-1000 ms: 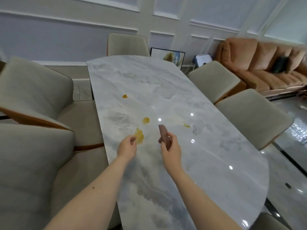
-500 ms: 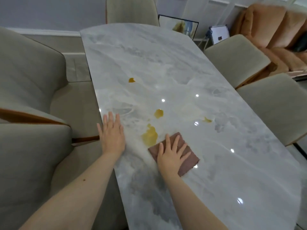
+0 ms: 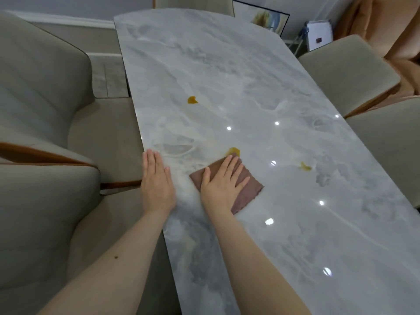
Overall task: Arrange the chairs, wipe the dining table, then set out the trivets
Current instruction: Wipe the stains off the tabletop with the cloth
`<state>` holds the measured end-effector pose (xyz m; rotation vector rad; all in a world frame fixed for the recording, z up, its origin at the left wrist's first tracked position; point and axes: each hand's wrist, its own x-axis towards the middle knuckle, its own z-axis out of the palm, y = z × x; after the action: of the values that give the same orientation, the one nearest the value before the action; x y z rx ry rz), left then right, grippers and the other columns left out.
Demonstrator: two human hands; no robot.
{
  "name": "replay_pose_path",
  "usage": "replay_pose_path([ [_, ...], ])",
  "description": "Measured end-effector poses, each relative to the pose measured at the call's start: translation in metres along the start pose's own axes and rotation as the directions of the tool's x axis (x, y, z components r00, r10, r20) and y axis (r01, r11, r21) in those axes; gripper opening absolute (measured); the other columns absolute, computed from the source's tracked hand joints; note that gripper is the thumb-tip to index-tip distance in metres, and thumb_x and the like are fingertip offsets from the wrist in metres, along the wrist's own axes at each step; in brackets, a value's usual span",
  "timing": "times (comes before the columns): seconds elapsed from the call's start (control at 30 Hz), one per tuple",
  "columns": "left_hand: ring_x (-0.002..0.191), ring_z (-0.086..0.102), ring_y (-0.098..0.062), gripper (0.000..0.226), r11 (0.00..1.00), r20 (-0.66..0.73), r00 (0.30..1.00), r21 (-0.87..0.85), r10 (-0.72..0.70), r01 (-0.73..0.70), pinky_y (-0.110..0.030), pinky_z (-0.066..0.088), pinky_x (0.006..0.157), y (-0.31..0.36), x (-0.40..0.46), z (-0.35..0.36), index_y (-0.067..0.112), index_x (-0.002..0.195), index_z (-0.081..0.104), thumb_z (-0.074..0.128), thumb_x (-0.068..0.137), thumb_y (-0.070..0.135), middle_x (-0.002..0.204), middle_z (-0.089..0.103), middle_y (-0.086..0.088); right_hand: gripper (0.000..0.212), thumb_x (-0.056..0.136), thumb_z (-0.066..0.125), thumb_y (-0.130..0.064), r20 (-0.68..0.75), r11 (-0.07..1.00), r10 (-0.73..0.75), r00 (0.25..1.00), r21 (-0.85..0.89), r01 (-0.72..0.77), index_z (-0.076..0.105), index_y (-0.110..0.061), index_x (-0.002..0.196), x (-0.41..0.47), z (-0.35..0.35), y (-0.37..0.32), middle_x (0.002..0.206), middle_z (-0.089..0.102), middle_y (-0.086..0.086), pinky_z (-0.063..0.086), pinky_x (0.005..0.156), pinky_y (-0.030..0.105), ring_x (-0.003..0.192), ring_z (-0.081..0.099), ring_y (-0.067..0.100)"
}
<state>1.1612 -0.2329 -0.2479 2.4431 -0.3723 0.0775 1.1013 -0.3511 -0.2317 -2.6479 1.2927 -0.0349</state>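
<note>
Beige chairs (image 3: 43,105) flank the marble counter (image 3: 227,64), where the left hand (image 3: 156,185) lies flat, grip empty, by the near edge, and the right hand (image 3: 221,186) presses straight-fingered on the brown cloth (image 3: 247,189), touching a yellow spill (image 3: 233,151).

No text, label, brand, number or sign can be read anywhere in the view.

One table (image 3: 250,76), five chairs (image 3: 41,87), one cloth (image 3: 247,189), three yellow stains (image 3: 192,100), two hands (image 3: 156,185).

Orange sofa (image 3: 391,26) far rt, grey wall (image 3: 68,5).
</note>
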Motion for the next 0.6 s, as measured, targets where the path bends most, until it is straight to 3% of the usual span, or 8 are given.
replay_pose_path([
  [0.07, 0.147, 0.004, -0.023, 0.051, 1.0, 0.005, 1.0, -0.014, -0.008, 0.008, -0.023, -0.002, 0.117, -0.001, -0.001, -0.001, -0.006, 0.147, 0.018, 0.025, 0.103, 0.02, 0.157, 0.013, -0.016, 0.079, 0.088, 0.005, -0.055, 0.021, 0.987, -0.16, 0.987, -0.029, 0.16, 0.001, -0.011, 0.153, -0.019, -0.003, 0.005, 0.161, 0.001, 0.006, -0.009, 0.116, 0.052, 0.148, -0.002, 0.023],
  [0.17, 0.147, 0.002, -0.021, 0.051, 0.999, -0.003, 1.0, -0.049, -0.004, 0.003, -0.019, -0.004, 0.116, 0.0, -0.002, -0.002, -0.004, 0.147, 0.017, 0.025, 0.104, 0.021, 0.158, 0.011, -0.014, 0.077, 0.089, 0.008, -0.057, 0.095, 0.933, -0.351, 0.931, -0.051, 0.357, 0.002, -0.015, 0.154, -0.04, -0.013, 0.039, 0.161, -0.003, 0.001, -0.009, 0.118, 0.048, 0.148, -0.005, 0.02],
  [0.23, 0.147, 0.001, -0.02, 0.051, 0.997, 0.001, 1.0, -0.072, -0.01, 0.01, -0.019, -0.004, 0.116, -0.001, -0.002, -0.003, -0.002, 0.148, 0.017, 0.024, 0.104, 0.022, 0.158, 0.01, -0.012, 0.079, 0.087, 0.005, -0.06, 0.105, 0.937, -0.334, 0.937, -0.069, 0.341, 0.001, -0.017, 0.154, -0.033, -0.017, 0.062, 0.161, -0.005, -0.001, -0.008, 0.118, 0.049, 0.148, -0.007, 0.018],
  [0.3, 0.147, -0.001, -0.018, 0.052, 0.996, 0.015, 1.0, -0.082, -0.016, 0.018, -0.02, -0.004, 0.116, 0.001, -0.003, -0.003, -0.001, 0.149, 0.015, 0.022, 0.104, 0.023, 0.159, 0.007, -0.01, 0.08, 0.087, 0.004, -0.061, 0.078, 0.97, -0.226, 0.971, -0.07, 0.231, 0.0, -0.018, 0.154, -0.013, -0.02, 0.071, 0.162, -0.004, 0.0, -0.007, 0.118, 0.051, 0.148, -0.007, 0.019],
  [0.43, 0.146, -0.002, -0.015, 0.051, 0.993, -0.009, 1.0, -0.117, -0.018, 0.017, -0.014, -0.008, 0.114, 0.0, -0.001, -0.001, -0.001, 0.149, 0.015, 0.023, 0.104, 0.022, 0.159, 0.007, -0.009, 0.072, 0.098, 0.022, -0.053, 0.041, 0.997, -0.036, 0.998, -0.061, 0.039, -0.002, -0.014, 0.153, 0.03, -0.013, 0.037, 0.162, -0.002, 0.004, -0.007, 0.116, 0.055, 0.148, -0.006, 0.024],
  [0.5, 0.146, -0.003, -0.013, 0.051, 0.991, -0.007, 1.0, -0.134, -0.024, 0.023, -0.012, -0.009, 0.113, -0.002, -0.002, -0.001, -0.001, 0.148, 0.016, 0.024, 0.104, 0.021, 0.159, 0.008, -0.009, 0.073, 0.098, 0.026, -0.051, 0.043, 0.998, -0.05, 0.998, -0.046, 0.052, 0.0, -0.012, 0.153, 0.035, -0.007, 0.008, 0.162, -0.001, 0.005, -0.008, 0.116, 0.056, 0.148, -0.006, 0.026],
  [0.6, 0.146, -0.001, -0.013, 0.05, 0.985, -0.01, 1.0, -0.174, -0.02, 0.018, -0.01, -0.009, 0.112, -0.003, -0.001, -0.001, -0.001, 0.148, 0.017, 0.025, 0.104, 0.019, 0.159, 0.009, -0.009, 0.072, 0.097, 0.027, -0.05, 0.064, 0.972, -0.228, 0.972, -0.041, 0.23, 0.002, -0.012, 0.154, 0.012, 0.0, -0.026, 0.162, -0.001, 0.004, -0.009, 0.116, 0.054, 0.148, -0.007, 0.024],
])
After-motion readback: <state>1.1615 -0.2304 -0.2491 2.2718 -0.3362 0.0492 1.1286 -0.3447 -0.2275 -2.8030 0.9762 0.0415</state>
